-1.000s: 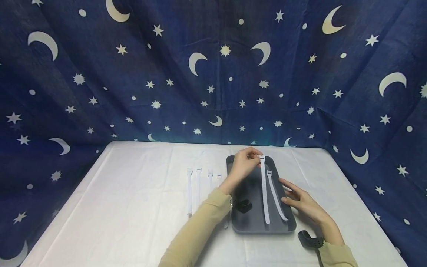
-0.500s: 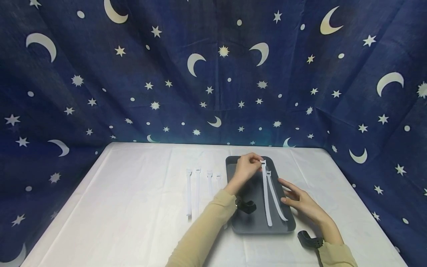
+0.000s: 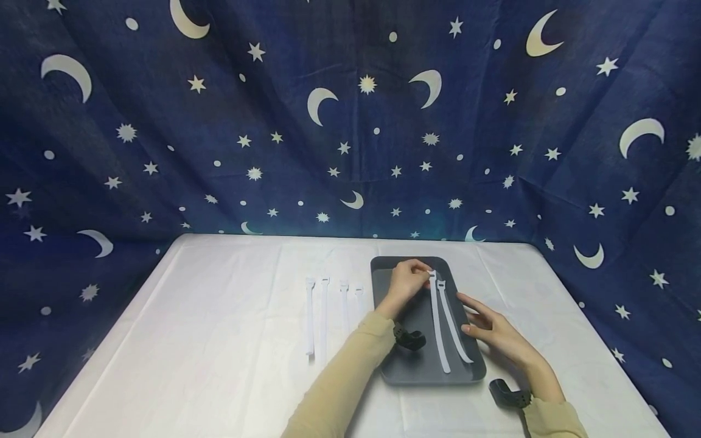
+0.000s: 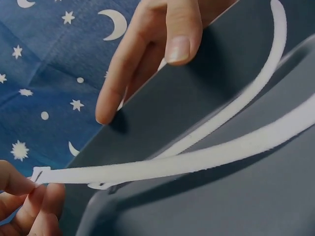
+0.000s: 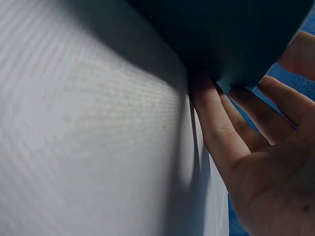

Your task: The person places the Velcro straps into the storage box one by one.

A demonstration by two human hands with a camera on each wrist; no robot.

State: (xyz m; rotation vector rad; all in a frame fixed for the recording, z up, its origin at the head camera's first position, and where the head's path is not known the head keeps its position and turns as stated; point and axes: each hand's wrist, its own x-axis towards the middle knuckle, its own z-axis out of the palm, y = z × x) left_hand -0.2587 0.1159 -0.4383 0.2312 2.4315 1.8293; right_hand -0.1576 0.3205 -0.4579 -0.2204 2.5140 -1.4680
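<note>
In the head view my left hand [image 3: 408,281] is over the dark grey tray [image 3: 404,365], pinching a white cable tie [image 3: 439,325] by its slotted head. The left wrist view shows thumb and fingers on that head, with the held tie [image 4: 211,160] arching above the tray floor. A second white cable tie [image 3: 453,322] lies in the tray to its right, slightly bent. My right hand [image 3: 506,337] is at the tray's right side, fingers extended. In the right wrist view its fingertips touch the underside of the tray wall [image 5: 231,39].
Several more white cable ties [image 3: 310,316] lie in a row on the white-covered table [image 3: 219,340], left of the tray, some partly behind my left sleeve [image 3: 339,383]. A blue curtain [image 3: 350,121] with moons and stars hangs behind the table.
My left hand has come down and slightly nearer, bringing the pinched cable tie lower beside the second one. The right hand and tray have stayed put.
</note>
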